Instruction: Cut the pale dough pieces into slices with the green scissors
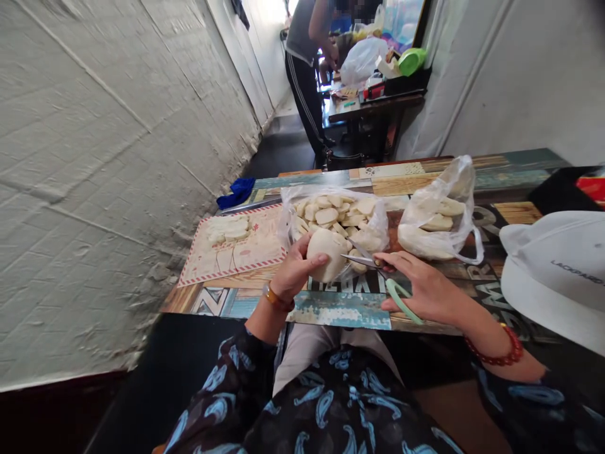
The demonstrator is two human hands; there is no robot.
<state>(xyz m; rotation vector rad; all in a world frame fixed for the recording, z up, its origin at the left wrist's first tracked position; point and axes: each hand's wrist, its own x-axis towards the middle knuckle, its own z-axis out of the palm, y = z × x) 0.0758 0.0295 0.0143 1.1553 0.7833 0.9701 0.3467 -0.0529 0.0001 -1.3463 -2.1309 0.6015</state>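
My left hand (299,266) is closed around a pale, rounded piece of food that looks like a bun or flatbread (327,255), held up over the table. My right hand (423,287) grips scissors (399,296) with light green handles. Their blades are parted and point left, with the tips at the right edge of the pale piece. Just behind, a spread clear plastic bag (382,217) bears many cut pale pieces (326,216). Right of it, a second clear bag (466,189) contains several larger pale pieces (437,221).
White slabs (229,228) lie on a red-edged paper mat (255,249) at the left. A blue cloth (236,192) rests by the wall. At the right sits a white cap (558,271). Beyond the table (350,309), another person (305,69) stands beside a cluttered table (352,113).
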